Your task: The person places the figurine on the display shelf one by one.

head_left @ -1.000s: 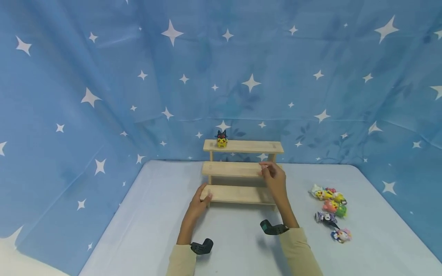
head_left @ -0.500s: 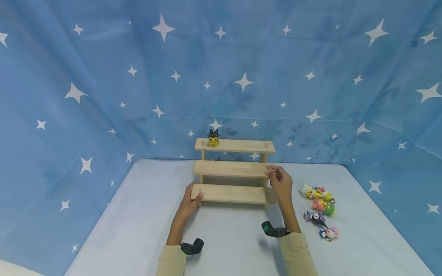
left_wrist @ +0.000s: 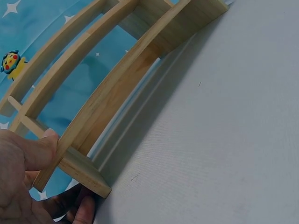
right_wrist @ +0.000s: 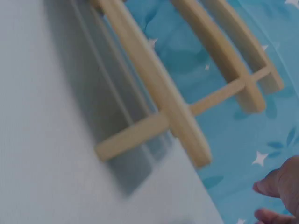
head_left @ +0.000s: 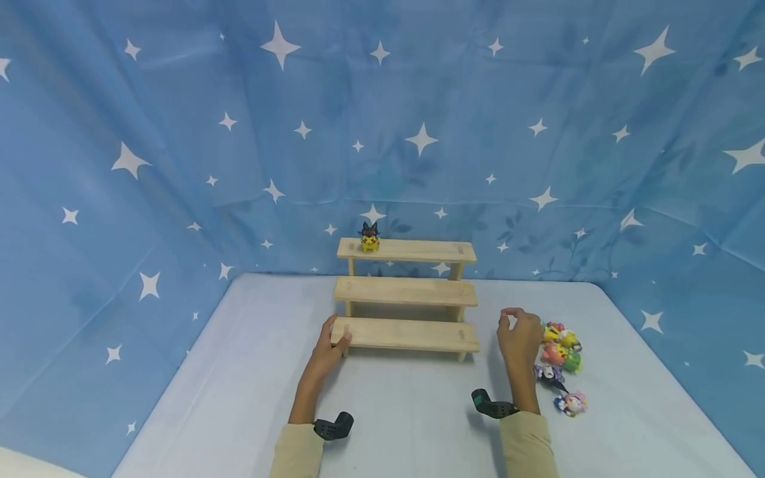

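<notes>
A three-tier wooden display shelf point(head_left: 406, 334) stands on the white table. My left hand point(head_left: 325, 352) grips the left end of its lowest tier. In the left wrist view the thumb point(left_wrist: 44, 149) lies on the board, with fingers point(left_wrist: 84, 212) beside the leg below. A yellow figurine with a dark headpiece point(head_left: 370, 239) stands at the left of the top tier. My right hand point(head_left: 518, 342) hovers right of the shelf, beside several small figurines point(head_left: 556, 353). Its thumb and forefinger are bent toward each other with a gap and nothing visible between them.
A blue star-patterned cloth point(head_left: 382, 133) hangs behind and beside the white table point(head_left: 400, 411). The loose figurines lie in a cluster on the right, with a pink-and-blue one point(head_left: 571, 403) nearest the front.
My right hand has moved right, off the shelf's right end toward the loose figurines. My left hand keeps its grip on the lowest tier. The head view has shifted slightly.
</notes>
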Demonstrator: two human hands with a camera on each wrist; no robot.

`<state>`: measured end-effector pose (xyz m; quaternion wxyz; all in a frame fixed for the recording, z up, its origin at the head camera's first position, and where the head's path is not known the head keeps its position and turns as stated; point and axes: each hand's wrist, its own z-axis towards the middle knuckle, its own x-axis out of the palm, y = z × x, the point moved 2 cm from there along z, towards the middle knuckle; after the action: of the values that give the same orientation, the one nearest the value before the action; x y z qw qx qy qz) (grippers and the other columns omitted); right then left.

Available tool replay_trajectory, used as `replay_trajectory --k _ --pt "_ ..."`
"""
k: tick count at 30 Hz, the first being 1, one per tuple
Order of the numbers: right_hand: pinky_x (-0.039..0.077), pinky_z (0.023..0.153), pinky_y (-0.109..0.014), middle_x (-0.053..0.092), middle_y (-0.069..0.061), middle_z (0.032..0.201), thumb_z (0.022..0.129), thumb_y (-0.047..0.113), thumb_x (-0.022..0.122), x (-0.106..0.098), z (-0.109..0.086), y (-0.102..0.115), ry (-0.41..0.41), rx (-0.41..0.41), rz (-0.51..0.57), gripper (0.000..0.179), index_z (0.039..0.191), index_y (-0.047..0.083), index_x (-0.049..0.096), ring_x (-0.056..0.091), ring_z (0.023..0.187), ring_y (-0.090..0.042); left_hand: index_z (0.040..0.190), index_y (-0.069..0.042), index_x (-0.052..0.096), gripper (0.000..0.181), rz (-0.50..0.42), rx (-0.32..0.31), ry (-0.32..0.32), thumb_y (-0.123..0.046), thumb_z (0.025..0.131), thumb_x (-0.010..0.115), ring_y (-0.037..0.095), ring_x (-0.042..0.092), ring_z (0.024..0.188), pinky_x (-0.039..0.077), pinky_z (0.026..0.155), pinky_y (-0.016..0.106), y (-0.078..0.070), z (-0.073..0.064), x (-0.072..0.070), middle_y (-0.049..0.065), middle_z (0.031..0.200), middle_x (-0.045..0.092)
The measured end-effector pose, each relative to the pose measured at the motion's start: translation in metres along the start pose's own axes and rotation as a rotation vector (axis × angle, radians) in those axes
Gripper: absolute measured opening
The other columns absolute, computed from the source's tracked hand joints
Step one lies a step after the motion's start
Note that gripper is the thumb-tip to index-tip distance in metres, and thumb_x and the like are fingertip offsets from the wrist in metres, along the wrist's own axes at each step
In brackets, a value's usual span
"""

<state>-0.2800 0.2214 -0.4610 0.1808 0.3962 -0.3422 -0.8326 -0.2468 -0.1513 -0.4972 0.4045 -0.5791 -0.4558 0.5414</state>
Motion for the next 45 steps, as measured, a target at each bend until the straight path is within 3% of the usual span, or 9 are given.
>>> replay_trajectory --k 6,12,22,35,45 --pt "0.027 0.095 -0.065 0.045 -0.04 0.127 0.093 0.009 0.057 0.001 -0.001 -0.015 0.042 0.105 -0.122 0.03 0.117 -0.009 0.06 0.035 0.121 -0.057 0.156 -0.01 0.014 0.068 0.008 0.003 -0.005 -0.028 0.102 0.052 0.045 0.05 0.126 0.034 0.105 0.064 0.002 -0.001 -0.001 0.031 0.14 0.045" --pt "0.026 0.099 -0.067 0.033 -0.039 0.14 0.095 0.011 0.055 0.001 0.002 -0.023 0.099 0.203 -0.201 0.043 0.133 -0.009 0.05 0.025 0.13 -0.056 0.156 -0.011 0.016 0.068 0.015 0.007 -0.01 -0.031 0.102 0.052 0.045 0.051 0.126 0.034 0.105 0.064 0.003 0.002 0.001 0.031 0.14 0.046" --pt "0.019 0.109 -0.069 0.015 -0.042 0.15 0.092 0.007 0.055 0.002 -0.001 -0.027 0.178 0.209 -0.229 0.052 0.136 -0.016 0.04 0.012 0.139 -0.056 0.156 -0.013 0.017 0.068 0.028 0.004 -0.02 -0.032 0.101 0.053 0.043 0.053 0.123 0.037 0.102 0.063 0.003 0.001 0.0 0.03 0.138 0.048" --pt "0.029 0.096 -0.071 0.02 -0.043 0.144 0.095 0.016 0.053 0.0 0.002 -0.035 0.302 0.175 -0.423 0.05 0.138 -0.007 0.042 0.018 0.129 -0.062 0.155 -0.01 0.017 0.067 0.024 0.028 -0.025 -0.03 0.102 0.052 0.045 0.051 0.126 0.036 0.104 0.062 0.0 0.0 0.001 0.032 0.141 0.046" --pt "0.034 0.086 -0.07 0.028 -0.044 0.136 0.094 0.012 0.054 -0.009 0.003 -0.045 0.306 0.115 -0.423 0.045 0.136 -0.001 0.048 0.021 0.122 -0.063 0.156 -0.01 0.016 0.067 0.03 0.032 -0.023 -0.031 0.102 0.051 0.047 0.048 0.129 0.034 0.105 0.064 0.001 0.0 0.002 0.033 0.144 0.042"
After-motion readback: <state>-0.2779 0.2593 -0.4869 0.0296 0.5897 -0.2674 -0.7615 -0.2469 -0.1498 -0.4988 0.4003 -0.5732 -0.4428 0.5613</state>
